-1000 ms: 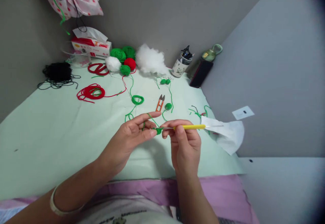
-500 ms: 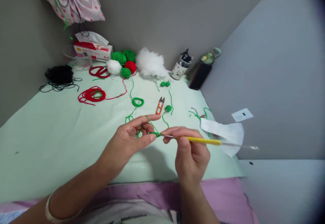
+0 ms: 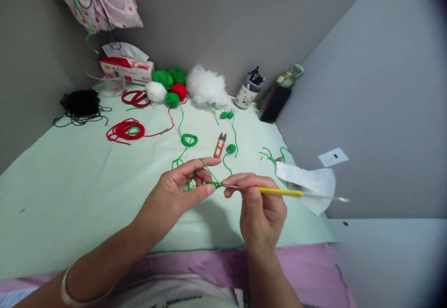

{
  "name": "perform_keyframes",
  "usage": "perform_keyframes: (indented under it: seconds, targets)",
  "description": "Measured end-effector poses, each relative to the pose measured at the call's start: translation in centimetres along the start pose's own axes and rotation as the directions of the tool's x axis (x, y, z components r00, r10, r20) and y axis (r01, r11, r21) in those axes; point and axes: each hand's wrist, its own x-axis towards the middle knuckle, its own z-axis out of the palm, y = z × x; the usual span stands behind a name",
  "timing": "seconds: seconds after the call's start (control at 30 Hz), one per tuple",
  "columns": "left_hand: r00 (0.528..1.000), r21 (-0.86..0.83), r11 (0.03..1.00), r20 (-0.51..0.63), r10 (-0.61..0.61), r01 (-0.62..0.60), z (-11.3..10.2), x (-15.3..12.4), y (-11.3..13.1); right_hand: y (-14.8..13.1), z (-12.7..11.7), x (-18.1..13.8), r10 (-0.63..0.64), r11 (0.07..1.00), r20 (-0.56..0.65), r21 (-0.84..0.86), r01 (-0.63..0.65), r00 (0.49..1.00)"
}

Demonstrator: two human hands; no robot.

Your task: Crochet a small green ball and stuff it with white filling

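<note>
Hazards, left to right:
- Left hand (image 3: 176, 187): thumb and fingers pinch a small green crochet piece (image 3: 216, 185), index finger stretched out beneath green working yarn (image 3: 210, 171). Should that finger slacken, tension may go and a loop could slip.
- Green yarn coil (image 3: 188, 136): lies beyond the left hand; its loose turns could tangle if drawn.
- Thread snips (image 3: 220, 150), orange: just beyond the index fingertip, blades pointing away; a careless reach could nick yarn.
- Right hand (image 3: 261, 210): fingers closed round a yellow-handled crochet hook (image 3: 279, 191), its working end at the green piece, between the hands. A hasty pull might split the strand.

Containers, left to right:
- Clear plastic tub (image 3: 112, 86): contents too indistinct to tell.
- Tissue box (image 3: 139, 71), red and white: one tissue standing from the top.
- Pen jar (image 3: 245, 96), patterned: pens and dark implements, upright.
- Green bottle (image 3: 286, 79), loop on its cap: contents hidden.
</note>
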Motion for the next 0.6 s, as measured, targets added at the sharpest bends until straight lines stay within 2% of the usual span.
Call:
perform_keyframes:
  seconds: [0.07,0.13,0.27,0.37,0.47,0.6]
  targets:
    - [0.998,-0.072,0.996,0.025,-0.049,0.051,0.2,0.0,0.3,0.1,0.0,0.4,0.128,0.982,-0.009,0.139,-0.125,0.992]
    - [0.995,-0.126,0.987,0.046,-0.09,0.095,0.3,0.0,0.5,0.3,0.0,0.7,0.203,0.955,0.011,0.221,-0.2,0.979]
    - [0.993,-0.15,0.981,0.044,-0.114,0.119,0.5,0.1,0.6,0.2,-0.1,0.7,0.214,0.953,0.025,0.216,-0.215,0.976]
    - [0.997,-0.096,0.993,0.018,-0.072,0.074,0.5,0.0,0.4,-0.2,-0.2,0.2,0.13,0.988,-0.001,0.08,-0.13,0.991]
    - [1.0,0.013,1.0,-0.018,0.002,-0.001,0.5,-0.2,0.3,-0.4,-0.3,-0.4,-0.04,0.993,0.019,-0.108,0.042,0.999]
    - [0.994,0.097,0.993,-0.081,0.078,-0.07,1.0,-0.4,0.0,0.1,-0.3,-0.8,-0.254,0.899,0.141,-0.329,0.288,0.957]
